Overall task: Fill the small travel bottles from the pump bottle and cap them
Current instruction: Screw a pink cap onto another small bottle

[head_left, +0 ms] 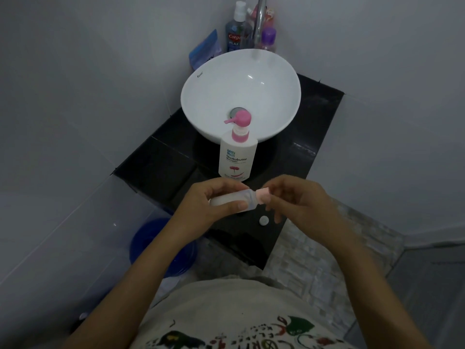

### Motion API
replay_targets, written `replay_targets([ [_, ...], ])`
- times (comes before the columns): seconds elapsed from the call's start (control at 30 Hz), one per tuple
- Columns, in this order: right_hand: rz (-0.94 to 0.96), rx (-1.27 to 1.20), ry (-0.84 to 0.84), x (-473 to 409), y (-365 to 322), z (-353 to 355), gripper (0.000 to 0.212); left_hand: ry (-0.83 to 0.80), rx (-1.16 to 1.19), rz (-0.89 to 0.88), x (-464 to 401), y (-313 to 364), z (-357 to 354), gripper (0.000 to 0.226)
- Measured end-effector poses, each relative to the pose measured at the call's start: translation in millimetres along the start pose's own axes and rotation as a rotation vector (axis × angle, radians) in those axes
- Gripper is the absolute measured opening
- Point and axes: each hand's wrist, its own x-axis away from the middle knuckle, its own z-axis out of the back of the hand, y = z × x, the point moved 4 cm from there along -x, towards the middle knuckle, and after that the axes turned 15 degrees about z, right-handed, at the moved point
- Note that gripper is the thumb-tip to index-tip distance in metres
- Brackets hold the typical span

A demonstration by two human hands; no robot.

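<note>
Left hand [208, 200]: centre of frame, fingers and thumb curled round a small travel bottle [234, 199], held lying sideways with its neck toward the right. Much of the bottle's body is hidden under the fingers; fill level cannot be made out.

Right hand [294, 197]: right of centre, fingertips pinching the pale pink cap [263, 195] at the bottle's neck. Whether the cap is seated on the thread or only held against it cannot be told.

Pump bottle [237, 157]: white body, pink pump, upright on the black counter [156, 170] just above the hands in the frame, its pump head overlapping the basin [239, 96]. The spout points left. Its foot is partly hidden by the hands.

Small white round piece [263, 220]: on the counter below the right hand's fingers, near the counter's front edge; too small to identify.

Basin: white bowl, upper centre, drain partly covered by the pump head. Tap [260, 23] cut off at the top edge.

Toiletries [236, 34]: clustered behind the basin at top centre, blurred; a blue pouch [205, 50] leans at the left.

Blue bucket [151, 245]: lower left, below the counter, partly hidden by the left forearm.

Open counter: bare black surface to the left and the right of the pump bottle; the front edge lies under the hands.
</note>
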Motion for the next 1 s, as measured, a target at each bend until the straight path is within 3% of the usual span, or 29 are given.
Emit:
replay_targets([
  [0.07,-0.054,0.077,0.076,0,-1,-1,0.042,0.000,0.001,0.000,1,2,-1,0.027],
  [0.1,-0.056,0.079,0.083,0,-1,1,0.046,0.002,0.006,0.000,1,3,-2,0.029],
  [0.2,-0.003,-0.039,0.000,1,-2,7,0.026,0.004,0.028,0.006,1,4,-1,0.031],
  [0.27,0.036,-0.037,-0.049,4,-2,10,0.027,0.000,0.032,0.010,2,5,-1,0.033],
  [0.33,0.018,-0.048,0.008,4,-3,7,0.013,-0.006,0.029,0.009,3,6,-2,0.033],
  [0.47,-0.073,0.026,0.136,4,-4,1,0.043,-0.014,0.026,0.009,4,9,-4,0.030],
  [0.6,0.032,-0.093,0.072,6,-11,2,0.022,-0.009,0.025,0.010,5,10,-3,0.033],
  [0.7,0.038,-0.111,0.065,7,-11,4,0.018,-0.015,0.033,0.013,7,10,-3,0.036],
  [0.8,-0.059,-0.006,0.125,6,-11,1,0.044,-0.019,0.023,0.007,9,10,-4,0.034],
  [0.87,-0.068,-0.003,0.141,6,-11,0,0.049,-0.016,0.031,0.004,10,11,-4,0.032],
  [1.0,0.021,-0.143,0.052,8,-13,3,0.018,-0.011,0.041,0.012,9,9,-1,0.034],
])
